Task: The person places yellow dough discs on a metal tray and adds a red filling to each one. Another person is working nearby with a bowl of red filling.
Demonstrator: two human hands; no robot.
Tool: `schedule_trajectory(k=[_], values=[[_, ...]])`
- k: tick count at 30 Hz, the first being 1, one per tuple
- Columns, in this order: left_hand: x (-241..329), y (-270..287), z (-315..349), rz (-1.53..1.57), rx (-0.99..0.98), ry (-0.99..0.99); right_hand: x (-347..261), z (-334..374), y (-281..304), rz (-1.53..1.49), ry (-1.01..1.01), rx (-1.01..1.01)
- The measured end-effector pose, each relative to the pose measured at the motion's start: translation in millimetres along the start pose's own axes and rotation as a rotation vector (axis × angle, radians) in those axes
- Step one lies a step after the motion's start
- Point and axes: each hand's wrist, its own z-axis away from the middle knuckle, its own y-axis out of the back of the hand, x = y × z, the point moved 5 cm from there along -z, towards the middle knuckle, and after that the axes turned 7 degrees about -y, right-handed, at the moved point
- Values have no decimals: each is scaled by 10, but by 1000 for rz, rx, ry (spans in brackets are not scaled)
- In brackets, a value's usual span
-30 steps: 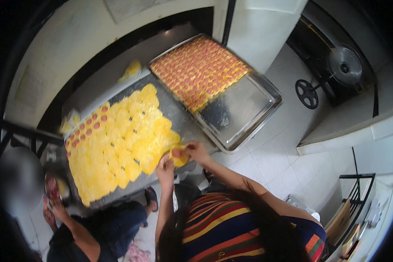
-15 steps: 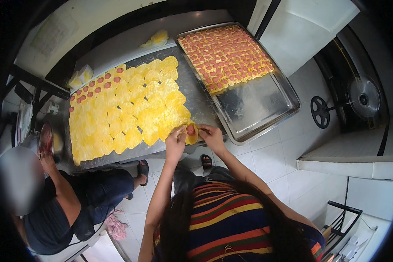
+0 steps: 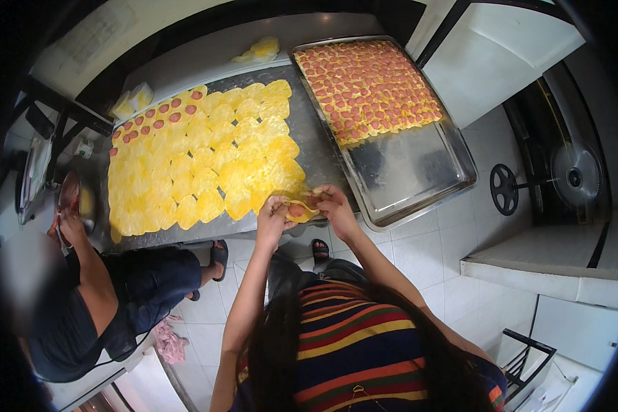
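Note:
At the table's front edge, my left hand (image 3: 274, 218) and my right hand (image 3: 332, 207) pinch opposite sides of a round yellow dumpling wrapper (image 3: 310, 207). A lump of pink meat filling (image 3: 296, 210) sits in the middle of it, and the wrapper's edges curve up around the lump. Just beyond my left hand, overlapping yellow wrapper rounds (image 3: 213, 158) cover much of the dark table. Those in the far left rows carry pink lumps of filling (image 3: 159, 124). To the right, a large metal tray (image 3: 408, 168) holds close rows of small yellow pieces with pink tops (image 3: 367, 86).
A co-worker (image 3: 106, 302) sits at the left, hands at a metal bowl (image 3: 69, 192) of pink filling. A yellow bundle in clear plastic (image 3: 261, 49) lies at the back. A fan (image 3: 575, 176) stands at the right. Pink cloth (image 3: 169, 340) lies on the tiled floor.
My hands have lifted the wrapper's sides, and the wrapper has folded up more around its filling. The view has shifted slightly. The co-worker's second hand now shows at the bowl.

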Motion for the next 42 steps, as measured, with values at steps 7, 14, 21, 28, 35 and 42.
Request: schedule_trajectory(k=[7, 14, 21, 28, 35, 42], values=[[54, 43, -139, -381, -47, -140, 1, -18, -160, 228, 19, 11], [-85, -17, -71, -30, -196, -202, 111, -74, 62, -20, -92, 112], [-113, -63, -9, -89, -99, -54, 54, -38, 59, 41, -114, 112], [-67, -94, 2, 215, -80, 9, -48, -22, 51, 24, -174, 133], [-147, -157, 77, 442, -123, -77, -94, 6, 46, 284, 112, 67], [-126, -133, 154, 359, -21, -120, -345, 228, -207, 612, 287, -13]])
